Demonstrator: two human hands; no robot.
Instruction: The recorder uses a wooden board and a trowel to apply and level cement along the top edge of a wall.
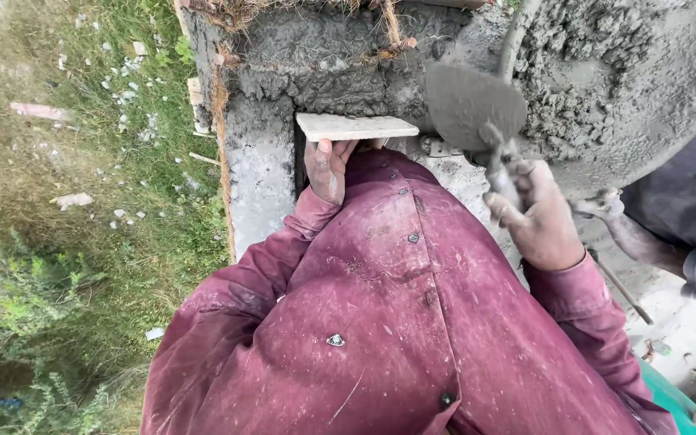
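Maroon jacket (396, 322), mortar pan (630, 89), co-worker's arm (646, 242)

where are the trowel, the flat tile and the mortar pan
trowel (470, 103), head view, middle of its grey blade
tile (356, 126), head view, middle of its pale top face
mortar pan (662, 121), head view, its mortar-coated inner wall

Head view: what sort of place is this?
Most likely an outdoor masonry site. The right hand holds a mortar-coated trowel beside a pan of wet mortar, the left hand presses a flat tile against a rough mortared wall, and grass lies alongside.
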